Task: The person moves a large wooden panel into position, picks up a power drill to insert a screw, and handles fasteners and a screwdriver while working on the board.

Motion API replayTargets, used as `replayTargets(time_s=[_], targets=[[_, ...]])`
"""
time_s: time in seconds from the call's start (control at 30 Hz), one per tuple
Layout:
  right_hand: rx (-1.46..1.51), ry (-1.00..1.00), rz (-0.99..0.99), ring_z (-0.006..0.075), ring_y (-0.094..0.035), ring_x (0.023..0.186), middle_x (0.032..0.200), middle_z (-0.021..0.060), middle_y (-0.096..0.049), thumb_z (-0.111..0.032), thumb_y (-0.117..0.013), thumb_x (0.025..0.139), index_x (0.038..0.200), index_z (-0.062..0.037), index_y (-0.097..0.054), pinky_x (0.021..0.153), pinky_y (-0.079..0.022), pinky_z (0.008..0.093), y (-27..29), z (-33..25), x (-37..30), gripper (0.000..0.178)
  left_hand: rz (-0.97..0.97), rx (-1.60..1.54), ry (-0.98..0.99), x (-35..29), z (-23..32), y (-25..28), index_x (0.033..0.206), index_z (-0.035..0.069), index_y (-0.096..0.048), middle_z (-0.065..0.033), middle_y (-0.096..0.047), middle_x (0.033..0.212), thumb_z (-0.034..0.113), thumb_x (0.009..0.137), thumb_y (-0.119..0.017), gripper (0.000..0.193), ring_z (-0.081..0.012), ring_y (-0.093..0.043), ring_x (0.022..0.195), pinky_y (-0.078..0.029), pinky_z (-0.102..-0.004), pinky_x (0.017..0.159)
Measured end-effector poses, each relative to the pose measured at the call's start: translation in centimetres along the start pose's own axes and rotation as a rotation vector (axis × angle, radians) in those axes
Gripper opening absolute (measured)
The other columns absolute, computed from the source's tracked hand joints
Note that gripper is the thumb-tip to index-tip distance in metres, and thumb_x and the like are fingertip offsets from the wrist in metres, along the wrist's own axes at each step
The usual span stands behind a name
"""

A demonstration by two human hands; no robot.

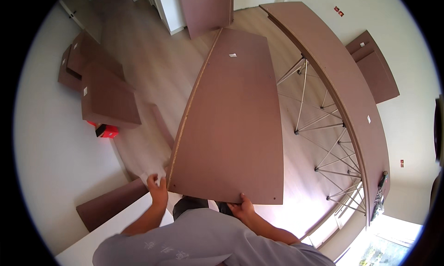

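A large brown wood panel point(231, 122) slants away from me, its raw chipboard edge on the left and a small white label near its far end. My right hand point(243, 207) grips the near edge, thumb on the top face and fingers underneath. Beside the near left corner is my left hand point(158, 189), its fingers curled around something pale and blurred that I cannot make out. Small dark holes show near both close corners of the panel.
To the right, a long brown panel point(333, 67) rests on a folding metal-rod frame point(319, 125), with a dark tool point(380, 192) on it. Brown boards point(111, 97) lean at the left wall above a red box point(109, 131). A white surface point(125, 224) lies at my lower left.
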State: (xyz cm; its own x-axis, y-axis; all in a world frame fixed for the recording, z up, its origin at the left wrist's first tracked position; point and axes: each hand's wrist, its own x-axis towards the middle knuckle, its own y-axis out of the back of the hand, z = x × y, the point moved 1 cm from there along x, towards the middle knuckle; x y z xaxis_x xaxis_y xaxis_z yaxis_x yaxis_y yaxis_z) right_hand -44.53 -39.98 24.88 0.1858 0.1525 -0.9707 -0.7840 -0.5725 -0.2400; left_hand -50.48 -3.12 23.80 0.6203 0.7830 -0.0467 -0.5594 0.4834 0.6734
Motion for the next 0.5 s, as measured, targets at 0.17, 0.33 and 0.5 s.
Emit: replayTargets(time_s=[0.17, 0.33, 0.5], targets=[[-0.161, 0.001, -0.019, 0.0344, -0.056, 0.135, 0.142, 0.0144, -0.058, -0.030, -0.048, 0.113, 0.140, -0.0068, -0.050, 0.119, -0.043, 0.0531, -3.4, -0.2, -4.5, 0.036, -0.901, -0.500, 0.735, -9.0, 4.4, 3.5, 0.123, 0.003, -0.062, -0.0116, -0.064, 0.110, 0.039, 0.102, -0.067, 0.042, -0.0238, -0.066, 0.098, -0.054, -0.0380, 0.091], [-0.349, 0.040, -0.113, 0.0301, -0.065, 0.118, 0.123, 0.0130, -0.065, -0.030, -0.051, 0.112, 0.129, -0.0075, -0.056, 0.104, -0.056, 0.0458, -3.4, -0.2, -5.9, 0.029, -1.154, -1.359, 0.954, -11.2, 8.4, -5.0, 0.137, 0.007, -0.055, -0.0103, -0.065, 0.131, 0.040, 0.107, -0.060, 0.046, -0.0242, -0.062, 0.122, -0.053, -0.0427, 0.105], [-0.538, -0.192, -0.329, 0.0262, -0.068, 0.106, 0.109, 0.0123, -0.069, -0.023, -0.053, 0.111, 0.118, -0.0070, -0.063, 0.085, -0.057, 0.0331, 0.1, -1.7, -6.4, 0.021, -0.660, -1.234, 1.113, -12.0, 12.2, -7.1, 0.138, 0.007, -0.054, -0.0104, -0.061, 0.137, 0.029, 0.108, -0.058, 0.038, -0.0292, -0.060, 0.127, -0.050, -0.0459, 0.112]])
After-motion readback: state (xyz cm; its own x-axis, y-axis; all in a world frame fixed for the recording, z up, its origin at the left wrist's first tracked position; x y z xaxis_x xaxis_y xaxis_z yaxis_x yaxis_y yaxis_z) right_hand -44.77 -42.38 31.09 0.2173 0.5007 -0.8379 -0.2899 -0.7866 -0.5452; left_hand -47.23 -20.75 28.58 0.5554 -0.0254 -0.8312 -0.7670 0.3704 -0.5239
